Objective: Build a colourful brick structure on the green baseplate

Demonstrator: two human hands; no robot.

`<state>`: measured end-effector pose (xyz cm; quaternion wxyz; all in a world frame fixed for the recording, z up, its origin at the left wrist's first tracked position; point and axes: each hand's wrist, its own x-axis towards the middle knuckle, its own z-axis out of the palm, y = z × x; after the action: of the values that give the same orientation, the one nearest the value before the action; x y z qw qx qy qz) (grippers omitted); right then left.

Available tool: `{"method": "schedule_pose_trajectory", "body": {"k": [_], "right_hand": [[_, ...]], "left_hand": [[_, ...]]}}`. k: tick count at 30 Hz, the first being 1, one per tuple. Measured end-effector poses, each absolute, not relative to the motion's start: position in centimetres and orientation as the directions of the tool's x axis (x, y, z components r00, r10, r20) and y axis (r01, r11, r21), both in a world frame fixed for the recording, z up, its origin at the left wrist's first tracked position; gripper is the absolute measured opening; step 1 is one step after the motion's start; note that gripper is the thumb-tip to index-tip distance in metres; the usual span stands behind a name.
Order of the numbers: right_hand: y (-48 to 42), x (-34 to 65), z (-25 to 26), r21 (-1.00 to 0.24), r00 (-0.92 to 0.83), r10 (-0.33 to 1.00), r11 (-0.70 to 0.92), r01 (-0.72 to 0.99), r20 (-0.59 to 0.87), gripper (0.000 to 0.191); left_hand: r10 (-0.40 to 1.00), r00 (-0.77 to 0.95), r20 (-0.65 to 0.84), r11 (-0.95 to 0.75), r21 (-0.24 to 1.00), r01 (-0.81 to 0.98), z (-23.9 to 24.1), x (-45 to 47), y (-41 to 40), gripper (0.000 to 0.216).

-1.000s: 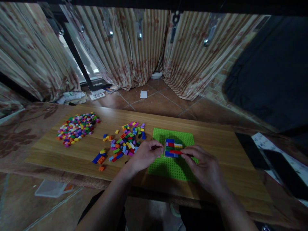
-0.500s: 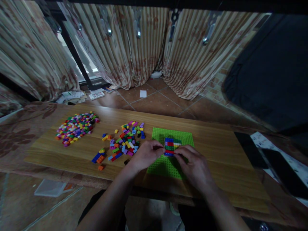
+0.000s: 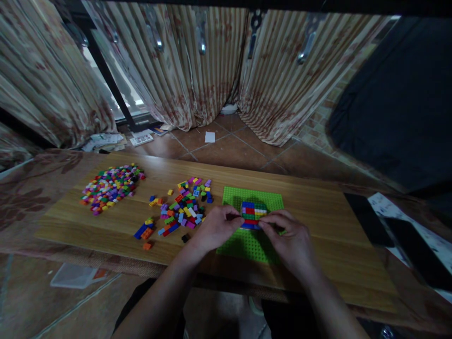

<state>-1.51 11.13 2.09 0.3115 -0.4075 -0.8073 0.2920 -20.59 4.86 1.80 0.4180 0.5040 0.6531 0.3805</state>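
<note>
On the green studded baseplate (image 3: 236,246) is a block of stacked toy bricks (image 3: 249,211) in rows of blue, red, green, white and yellow. A red row and a blue row run along its near side. My left hand (image 3: 221,227) is closed, thumb and index finger pinching at the left end of the red row. At the right end, my right hand (image 3: 289,235) is also closed, its thumb and fingertips touching the block's near corner. The fingertips hide both ends of the near rows.
A loose spread of toy bricks (image 3: 183,207) lies left of the baseplate on the wooden tabletop (image 3: 318,226). Farther left is a heap of small bricks (image 3: 113,186). A few bricks (image 3: 145,230) sit near the front edge. Dark flat panels (image 3: 367,219) lie at the right.
My right hand has shifted slightly right along the block, uncovering more of its near red and blue rows. My left hand stays almost in place.
</note>
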Motion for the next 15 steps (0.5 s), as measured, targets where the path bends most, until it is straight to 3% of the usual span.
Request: {"method": "schedule_pose_trajectory", "body": {"k": [9, 15], "right_hand": [[11.44, -1.83, 1.64, -0.807, -0.335, 0.925, 0.334, 0.486, 0.181, 0.016], [11.49, -1.85, 1.66, -0.82, -0.319, 0.944, 0.249, 0.515, 0.086, 0.018]], "left_hand": [[0.979, -0.171, -0.115, 0.168, 0.925, 0.341, 1.65, -20.44, 4.93, 0.019], [0.964, -0.201, -0.175, 0.227, 0.934, 0.275, 1.82, -20.27, 5.05, 0.017]]}}
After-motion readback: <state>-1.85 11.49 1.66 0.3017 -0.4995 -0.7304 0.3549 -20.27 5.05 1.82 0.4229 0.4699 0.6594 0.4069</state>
